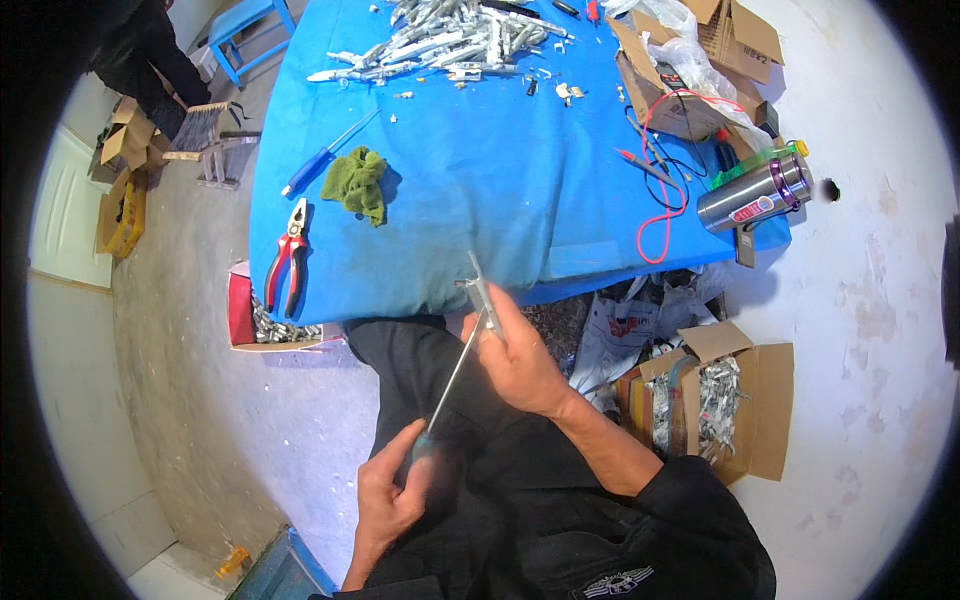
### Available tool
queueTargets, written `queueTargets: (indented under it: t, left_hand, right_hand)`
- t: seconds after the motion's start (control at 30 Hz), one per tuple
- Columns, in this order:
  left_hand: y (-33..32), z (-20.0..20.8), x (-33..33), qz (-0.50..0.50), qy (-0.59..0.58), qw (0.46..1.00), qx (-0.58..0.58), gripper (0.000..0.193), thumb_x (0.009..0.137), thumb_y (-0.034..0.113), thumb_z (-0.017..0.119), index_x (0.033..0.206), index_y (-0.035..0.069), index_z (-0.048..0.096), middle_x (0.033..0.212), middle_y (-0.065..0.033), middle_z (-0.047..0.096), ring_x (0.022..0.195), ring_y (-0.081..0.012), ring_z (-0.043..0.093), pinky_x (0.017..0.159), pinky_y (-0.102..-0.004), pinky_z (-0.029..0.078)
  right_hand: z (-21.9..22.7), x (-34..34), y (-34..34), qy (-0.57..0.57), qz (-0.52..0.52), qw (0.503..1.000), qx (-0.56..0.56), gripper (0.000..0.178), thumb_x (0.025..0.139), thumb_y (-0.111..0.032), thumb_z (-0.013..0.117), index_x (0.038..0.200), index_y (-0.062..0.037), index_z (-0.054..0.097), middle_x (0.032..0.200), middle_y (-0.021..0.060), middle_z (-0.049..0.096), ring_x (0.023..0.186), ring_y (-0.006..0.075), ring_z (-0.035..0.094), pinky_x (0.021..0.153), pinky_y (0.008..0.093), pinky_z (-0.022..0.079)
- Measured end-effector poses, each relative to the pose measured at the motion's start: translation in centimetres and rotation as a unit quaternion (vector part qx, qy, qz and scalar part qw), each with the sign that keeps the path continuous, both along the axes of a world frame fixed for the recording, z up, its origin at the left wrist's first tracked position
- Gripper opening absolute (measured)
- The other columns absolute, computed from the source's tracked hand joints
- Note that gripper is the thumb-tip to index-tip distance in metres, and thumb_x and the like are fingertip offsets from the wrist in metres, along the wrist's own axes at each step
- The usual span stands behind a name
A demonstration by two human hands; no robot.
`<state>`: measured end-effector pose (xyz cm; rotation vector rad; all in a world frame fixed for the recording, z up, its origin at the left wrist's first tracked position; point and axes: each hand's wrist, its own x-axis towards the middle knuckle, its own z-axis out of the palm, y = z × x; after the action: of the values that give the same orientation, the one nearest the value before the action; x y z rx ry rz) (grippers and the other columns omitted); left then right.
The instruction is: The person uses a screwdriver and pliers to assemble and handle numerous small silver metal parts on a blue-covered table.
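My left hand [392,490] is closed around the dark handle of a screwdriver [455,380], low in front of my lap. The long thin shaft slants up and to the right. Its tip meets, or lies very near, a slim silver-grey metal part [480,297]; exact contact is too small to tell. My right hand [525,360] pinches that part just off the table's near edge, and the part points up and slightly left. Similar slim silver parts [440,40] lie heaped at the far side of the blue-covered table [450,190].
Red-handled pliers [290,258], a blue screwdriver [318,165] and a green cloth [356,184] lie at the table's left. A steel flask [755,193], test leads [650,165] and a cardboard box [660,95] stand right. An open carton of parts [765,410] sits below right.
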<state>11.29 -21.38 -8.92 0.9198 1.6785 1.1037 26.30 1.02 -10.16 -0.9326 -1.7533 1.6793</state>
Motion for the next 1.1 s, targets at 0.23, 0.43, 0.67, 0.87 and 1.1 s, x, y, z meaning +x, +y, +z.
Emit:
queueTargets:
  t: [0.23, 0.43, 0.67, 0.87, 1.1]
  left_hand:
    - [0.6, 2.0, -0.5, 0.018, -0.151, 0.984, -0.093, 0.047, 0.104, 0.014, 0.067, 0.148, -0.002, 0.06, 0.099, -0.0088, 0.077, 0.065, -0.0083, 0.061, 0.056, -0.0233, 0.048]
    - [0.9, 1.1, -0.7, 0.004, -0.172, 0.981, -0.089, 0.045, 0.104, 0.014, 0.065, 0.147, -0.001, 0.061, 0.091, -0.0063, 0.074, 0.066, -0.0061, 0.059, 0.055, -0.0225, 0.046]
    - [1.6, 1.2, -1.0, -0.042, 0.038, 0.997, -0.048, 0.043, 0.094, 0.002, 0.068, 0.138, 0.0, 0.068, 0.112, -0.0214, 0.079, 0.101, -0.0262, 0.078, 0.084, -0.0342, 0.059]
    - [1.6, 1.4, -0.1, -0.046, 0.18, 0.983, 0.006, 0.043, 0.093, 0.002, 0.072, 0.136, 0.001, 0.068, 0.103, -0.0241, 0.077, 0.09, -0.0348, 0.079, 0.078, -0.0381, 0.059]
    - [2.4, 2.6, -0.4, -0.046, 0.108, 0.993, -0.018, 0.039, 0.097, 0.007, 0.069, 0.135, -0.003, 0.068, 0.088, -0.0126, 0.075, 0.078, -0.0215, 0.073, 0.073, -0.0335, 0.056]
  right_hand:
    - [-0.7, 0.0, -0.3, -0.02, 0.003, 0.997, 0.081, 0.053, 0.106, -0.001, 0.048, 0.157, 0.0046, 0.038, 0.104, 0.0146, 0.067, 0.092, 0.0235, 0.067, 0.084, 0.0369, 0.055]
    - [-1.2, 0.1, -0.6, -0.044, -0.007, 0.995, 0.093, 0.055, 0.103, 0.001, 0.049, 0.157, 0.0031, 0.037, 0.1, 0.017, 0.066, 0.09, 0.03, 0.069, 0.083, 0.042, 0.056]
    - [-2.0, 0.0, -0.9, -0.072, -0.018, 0.992, 0.105, 0.054, 0.103, 0.0, 0.049, 0.155, 0.0035, 0.038, 0.097, 0.0216, 0.067, 0.088, 0.0382, 0.071, 0.08, 0.0466, 0.056]
    - [-2.3, -0.2, -1.3, -0.079, -0.031, 0.989, 0.118, 0.053, 0.103, 0.0, 0.05, 0.154, 0.004, 0.038, 0.1, 0.023, 0.068, 0.092, 0.0393, 0.072, 0.082, 0.0471, 0.057]
    - [-2.1, -0.3, -1.1, -0.061, -0.054, 0.988, 0.131, 0.053, 0.102, 0.002, 0.053, 0.153, 0.0059, 0.04, 0.101, 0.0215, 0.069, 0.09, 0.0377, 0.072, 0.081, 0.0454, 0.057]
